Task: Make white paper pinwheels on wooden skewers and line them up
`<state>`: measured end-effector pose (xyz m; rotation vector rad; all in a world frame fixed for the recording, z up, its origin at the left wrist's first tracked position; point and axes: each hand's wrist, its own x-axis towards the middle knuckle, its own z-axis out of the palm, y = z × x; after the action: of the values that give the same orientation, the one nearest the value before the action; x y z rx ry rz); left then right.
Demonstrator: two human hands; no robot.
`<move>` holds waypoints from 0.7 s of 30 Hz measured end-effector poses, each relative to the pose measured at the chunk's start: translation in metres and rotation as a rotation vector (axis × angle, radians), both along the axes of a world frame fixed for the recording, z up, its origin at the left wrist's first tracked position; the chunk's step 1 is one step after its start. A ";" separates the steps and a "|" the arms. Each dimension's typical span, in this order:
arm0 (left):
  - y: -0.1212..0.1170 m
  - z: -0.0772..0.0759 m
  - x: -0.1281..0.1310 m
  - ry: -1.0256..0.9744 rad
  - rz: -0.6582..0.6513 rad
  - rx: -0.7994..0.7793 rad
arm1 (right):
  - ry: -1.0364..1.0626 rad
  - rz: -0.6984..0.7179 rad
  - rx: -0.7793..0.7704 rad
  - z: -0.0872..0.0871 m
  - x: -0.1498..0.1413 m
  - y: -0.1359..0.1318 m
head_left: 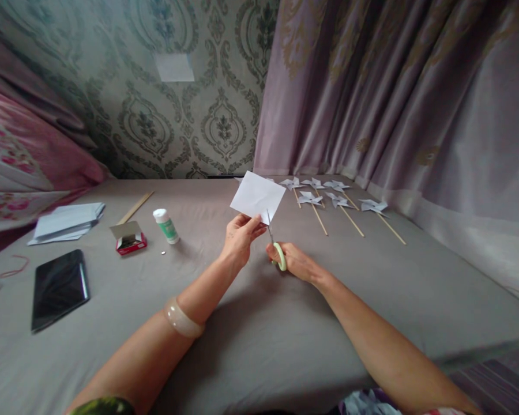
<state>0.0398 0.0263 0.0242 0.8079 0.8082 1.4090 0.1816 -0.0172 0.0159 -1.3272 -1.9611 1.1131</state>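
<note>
A square sheet of white paper (256, 193) is pinched at its lower corner by my left hand (241, 233), thumb on top. My right hand (293, 259) grips a pair of scissors (280, 256) with pale green handles. The blades lie at the paper's lower right edge, close to my left thumb. Whether they are cutting into the sheet I cannot tell. Both hands hover above the grey cloth (251, 357). A pale bangle (182, 319) circles my left wrist.
Several paper pinwheels on sticks (311, 199) lie at the back right. To the left are a glue stick (166, 226), a small red box (130, 239), thin wooden sticks (136, 207), a stack of white paper (67, 223) and a black tablet (60, 290). Curtains (372, 86) hang behind.
</note>
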 end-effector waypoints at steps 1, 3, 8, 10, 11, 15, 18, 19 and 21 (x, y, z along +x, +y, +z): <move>0.000 0.001 -0.001 -0.001 -0.002 -0.004 | 0.001 -0.002 0.000 -0.001 0.000 0.000; 0.000 0.001 -0.002 -0.003 0.001 -0.013 | 0.005 -0.004 0.003 -0.001 0.001 0.000; -0.001 0.002 -0.002 -0.004 -0.004 0.002 | 0.004 -0.024 0.004 -0.002 0.001 -0.001; -0.001 0.001 -0.002 -0.009 -0.008 0.012 | 0.008 -0.036 0.005 -0.003 0.000 0.000; -0.001 0.001 -0.002 -0.012 -0.010 0.015 | 0.010 -0.040 0.004 -0.003 0.000 0.000; -0.001 0.001 -0.002 -0.015 -0.015 0.016 | 0.014 -0.050 -0.006 -0.004 0.000 0.000; -0.001 0.001 -0.002 -0.018 -0.014 0.016 | 0.017 -0.057 -0.013 -0.004 0.000 0.000; -0.001 0.000 -0.002 -0.019 -0.012 0.016 | 0.018 -0.058 -0.012 -0.004 0.000 0.001; -0.001 0.000 -0.002 -0.021 -0.007 0.016 | 0.021 -0.059 -0.007 -0.005 0.000 0.001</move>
<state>0.0383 0.0257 0.0243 0.8060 0.7776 1.4170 0.1818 -0.0163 0.0109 -1.3628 -1.8926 1.1020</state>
